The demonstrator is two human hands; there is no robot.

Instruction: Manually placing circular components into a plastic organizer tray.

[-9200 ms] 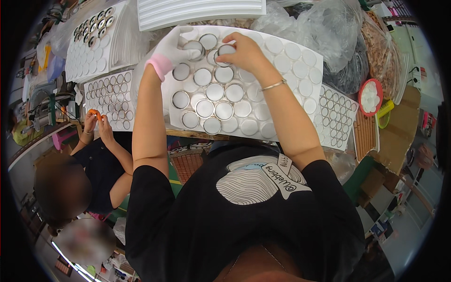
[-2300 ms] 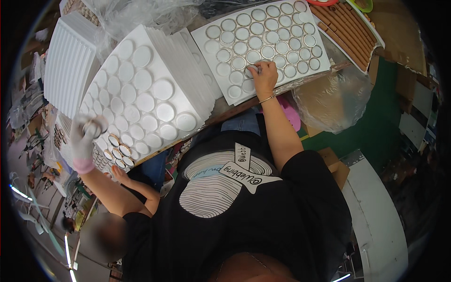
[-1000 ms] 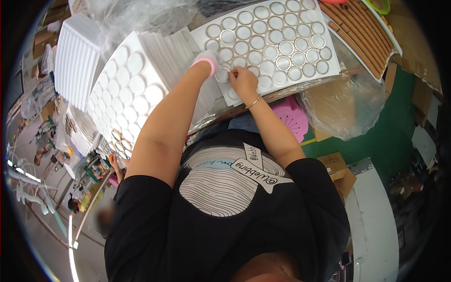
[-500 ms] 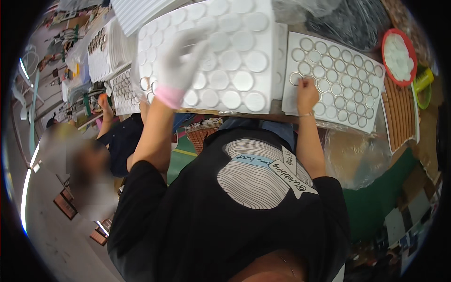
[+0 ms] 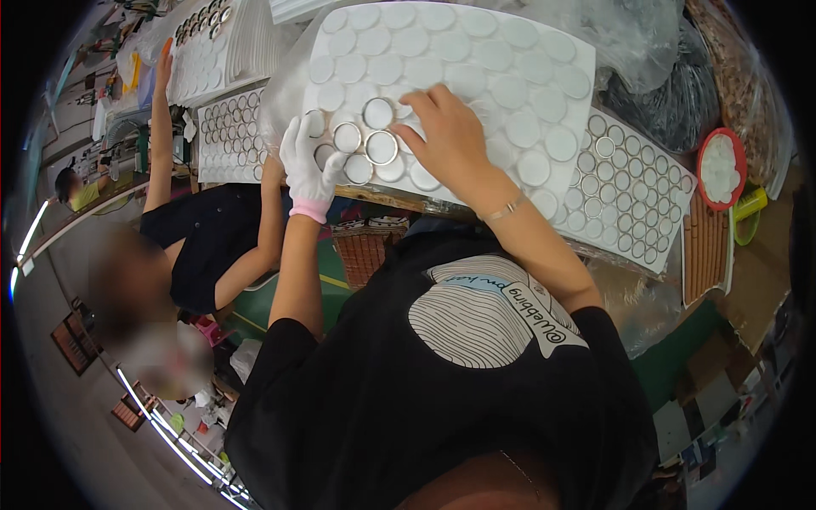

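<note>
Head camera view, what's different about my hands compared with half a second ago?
Your right hand has left a ringed disc on the right-hand tray and moved left, over the middle tray. Your gloved left hand has shifted to the middle tray's near-left corner, beside ringed discs. The red bowl stays put.

Below my wooden bench edge [image 5: 399, 201], I see green floor [image 5: 334, 298] crossed by a yellow line [image 5: 337, 281]; bright tube lights [image 5: 137, 393] glow at lower left.
</note>
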